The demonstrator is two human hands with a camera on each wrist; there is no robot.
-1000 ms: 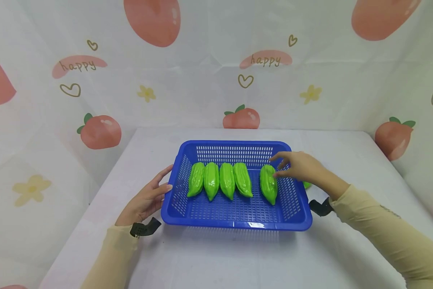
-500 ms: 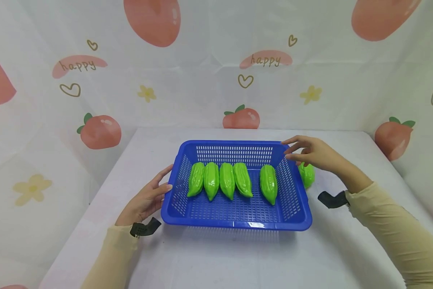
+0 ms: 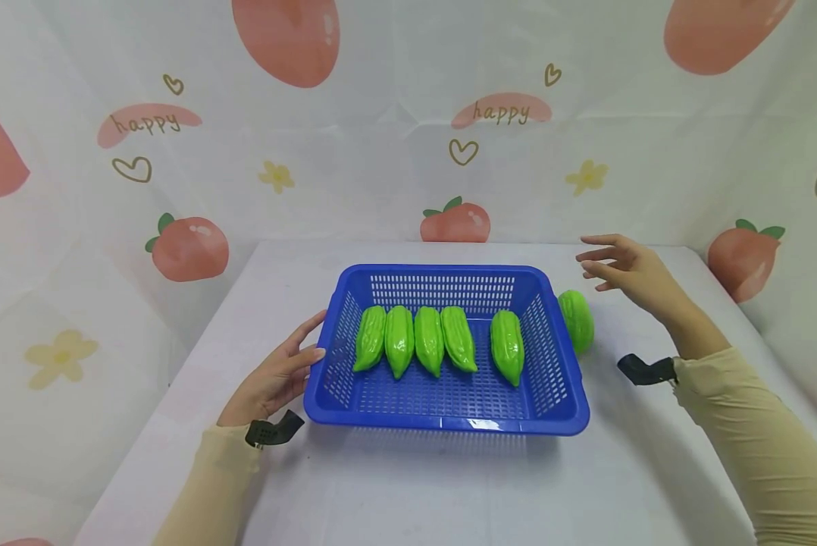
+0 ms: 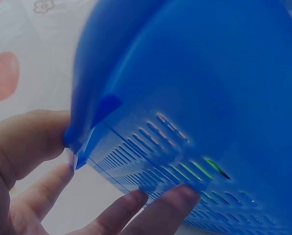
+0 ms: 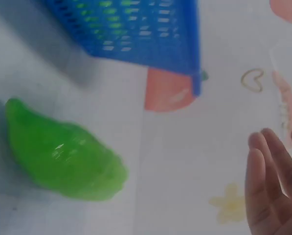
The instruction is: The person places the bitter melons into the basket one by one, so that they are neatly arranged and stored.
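A blue plastic basket (image 3: 381, 418) with slotted walls sits mid-table. Several glossy green bitter melons lie in it: a row of them side by side on the left, and one bitter melon (image 3: 507, 349) apart on the right. My left hand (image 3: 272, 383) holds the basket's left rim; in the left wrist view its fingertips (image 4: 177, 200) touch the slotted outer wall. Outside the basket's right wall, another bitter melon (image 3: 577, 322) lies on the table. Up and to the right of that one, my right hand (image 3: 630, 271) hovers with fingers loosely extended, holding nothing.
A white cloth covers the table (image 3: 415, 493). Behind it hangs a white backdrop (image 3: 381, 174) printed with peaches, hearts and flowers. The loose bitter melon is close to the basket's right side.
My right hand has moved from over the right-hand bitter melon in the basket, up and right past the rim, uncovering the melon outside. The left hand and basket stay put.
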